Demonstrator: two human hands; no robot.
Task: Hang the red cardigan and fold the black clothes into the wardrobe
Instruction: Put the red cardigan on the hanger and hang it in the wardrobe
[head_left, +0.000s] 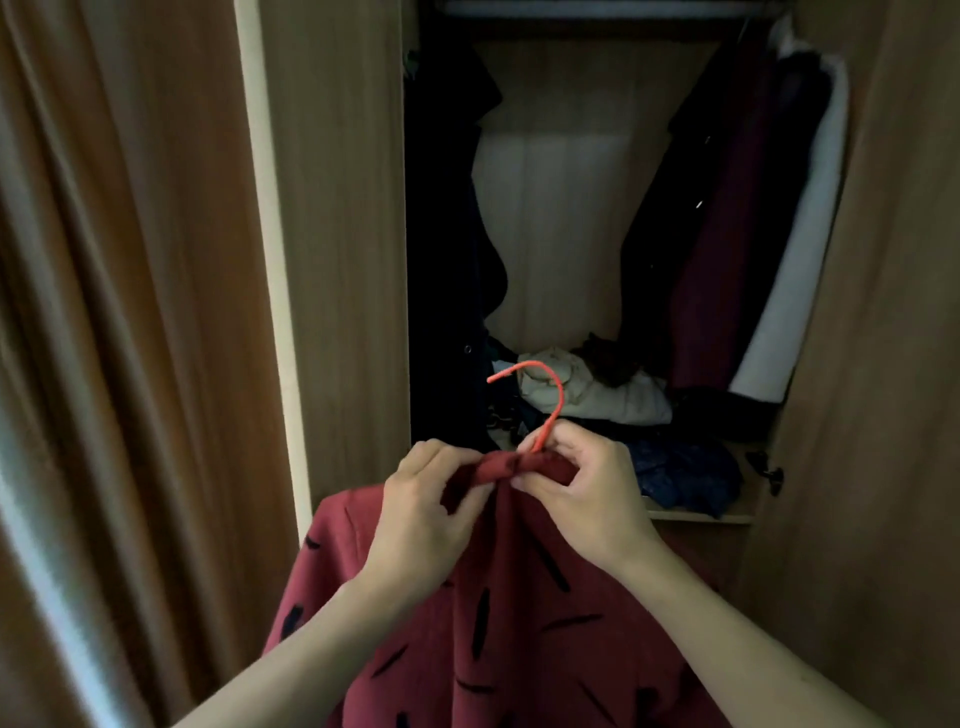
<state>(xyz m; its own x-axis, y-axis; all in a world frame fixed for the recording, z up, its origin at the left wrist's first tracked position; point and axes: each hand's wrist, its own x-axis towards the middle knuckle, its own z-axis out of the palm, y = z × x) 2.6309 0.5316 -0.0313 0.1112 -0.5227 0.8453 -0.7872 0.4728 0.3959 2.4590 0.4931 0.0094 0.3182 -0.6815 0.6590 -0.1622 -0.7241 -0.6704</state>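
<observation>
- Held up in front of the wardrobe (343, 208), below its open middle: a red cardigan (519, 623) with short black dashes, collar bunched at the top, body hanging down toward the camera.
- Rising from that bunched collar, in front of the wardrobe's shelf (701, 515): an orange-red hanger (551, 395), only the hook showing, tip curving to the left, the rest hidden in cloth.
- In front of the wardrobe's left edge: the left hand (421, 512), fingers curled, pinching the gathered collar cloth from the left.
- In front of the wardrobe's middle: the right hand (584, 486), thumb and fingertips pinching the foot of the hook, with collar cloth just under them.
- Both hands close together across the collar, knuckles up.
- Inside the wardrobe on the left: dark clothes (441, 208) hanging straight down.
- Inside on the right, all slanting: a dark coat (670, 234), a maroon garment (722, 270) beside it, a white garment (800, 286) farthest right.
- Across the wardrobe's top: a pale rail (597, 8), blurred.
- On the shelf, at the back: a loose pile of clothes (597, 389), pale and dark mixed; at the front right, a crumpled blue cloth (685, 467).
- On the wardrobe's right: an open wooden door (883, 312), with a dark hinge (769, 467) at shelf height.
- To the wardrobe's left: a brown curtain (130, 312) in long folds.
</observation>
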